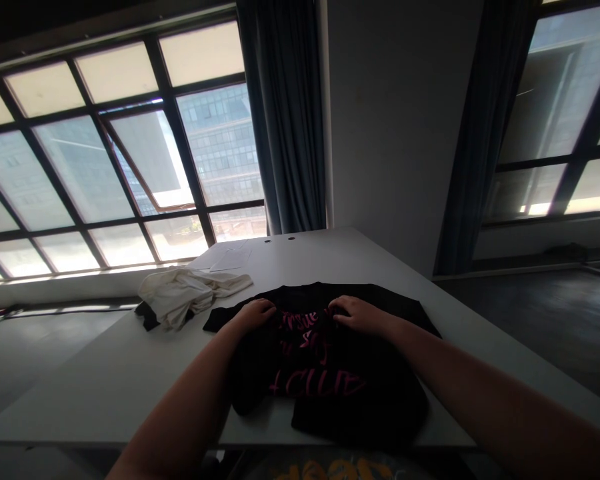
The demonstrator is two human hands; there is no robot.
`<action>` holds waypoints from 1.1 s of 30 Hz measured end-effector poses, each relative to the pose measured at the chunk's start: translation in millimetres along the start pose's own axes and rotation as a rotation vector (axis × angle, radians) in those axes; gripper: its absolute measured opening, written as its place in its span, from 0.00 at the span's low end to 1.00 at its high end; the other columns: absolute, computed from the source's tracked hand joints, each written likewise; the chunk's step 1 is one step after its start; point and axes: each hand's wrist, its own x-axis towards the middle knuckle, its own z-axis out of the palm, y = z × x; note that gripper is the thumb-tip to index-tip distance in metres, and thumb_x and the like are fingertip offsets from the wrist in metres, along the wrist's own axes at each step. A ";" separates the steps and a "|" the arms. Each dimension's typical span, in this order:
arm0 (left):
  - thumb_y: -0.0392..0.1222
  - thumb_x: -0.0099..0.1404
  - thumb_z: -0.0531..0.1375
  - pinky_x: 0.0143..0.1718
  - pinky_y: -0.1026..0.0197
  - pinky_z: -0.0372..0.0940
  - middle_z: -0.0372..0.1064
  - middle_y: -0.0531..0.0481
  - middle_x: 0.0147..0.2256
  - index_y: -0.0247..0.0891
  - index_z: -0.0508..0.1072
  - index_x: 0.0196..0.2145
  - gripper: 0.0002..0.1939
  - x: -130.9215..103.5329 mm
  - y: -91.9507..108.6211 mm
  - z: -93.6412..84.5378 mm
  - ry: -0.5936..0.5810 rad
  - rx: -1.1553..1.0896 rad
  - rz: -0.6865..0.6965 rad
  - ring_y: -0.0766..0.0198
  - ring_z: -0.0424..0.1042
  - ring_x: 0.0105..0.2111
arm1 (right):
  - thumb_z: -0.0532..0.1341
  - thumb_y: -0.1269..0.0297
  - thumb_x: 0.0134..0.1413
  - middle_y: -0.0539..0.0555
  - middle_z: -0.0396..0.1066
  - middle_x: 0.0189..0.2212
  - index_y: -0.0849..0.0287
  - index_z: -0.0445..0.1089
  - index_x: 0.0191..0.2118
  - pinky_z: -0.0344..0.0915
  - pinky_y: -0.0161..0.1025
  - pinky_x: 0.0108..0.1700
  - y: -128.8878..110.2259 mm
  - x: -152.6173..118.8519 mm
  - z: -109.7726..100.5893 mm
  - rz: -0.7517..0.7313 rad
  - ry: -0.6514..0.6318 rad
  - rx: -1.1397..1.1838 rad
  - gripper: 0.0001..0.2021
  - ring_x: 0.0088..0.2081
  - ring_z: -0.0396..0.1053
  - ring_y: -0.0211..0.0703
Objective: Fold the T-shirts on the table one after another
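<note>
A black T-shirt (360, 407) with pink lettering is spread on the white table in front of me, somewhat rumpled, its lower part near the table's front edge. My left hand (257, 311) is on the upper left of the shirt, fingers curled down and closed on the cloth. Across the lettering, my right hand (356, 315) grips the cloth in the same way, its fingertips bent into the fabric. Between the two hands the print is creased, and some letters are hidden in folds.
A crumpled white garment (175, 297) with dark parts lies left of the shirt, near the table's left edge. Behind it are sheets of paper (230, 257). The white table (325, 257) extends back towards a dark curtain (287, 133) and windows, one pane tilted.
</note>
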 end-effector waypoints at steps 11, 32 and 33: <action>0.56 0.76 0.49 0.66 0.57 0.61 0.71 0.49 0.63 0.44 0.76 0.62 0.27 0.1 15.2 -2.0 -0.090 0.067 -0.015 0.53 0.70 0.63 | 0.40 0.41 0.72 0.55 0.47 0.76 0.44 0.60 0.73 0.41 0.70 0.72 4.6 4.0 5.7 0.275 -0.243 -0.066 0.33 0.76 0.44 0.61; 0.46 0.76 0.52 0.72 0.35 0.39 0.55 0.42 0.72 0.47 0.70 0.64 0.22 44.0 -2.9 22.7 -0.272 0.221 0.043 0.45 0.45 0.75 | 0.39 0.43 0.73 0.51 0.37 0.78 0.42 0.45 0.78 0.38 0.64 0.75 63.7 62.9 24.6 0.434 -0.180 -0.224 0.33 0.77 0.37 0.60; 0.48 0.76 0.51 0.72 0.35 0.40 0.55 0.42 0.72 0.48 0.69 0.65 0.23 47.4 -4.3 22.9 -0.265 0.216 0.038 0.45 0.45 0.75 | 0.39 0.44 0.73 0.51 0.36 0.78 0.43 0.45 0.78 0.38 0.65 0.75 65.5 66.1 22.9 0.449 -0.175 -0.229 0.33 0.77 0.37 0.61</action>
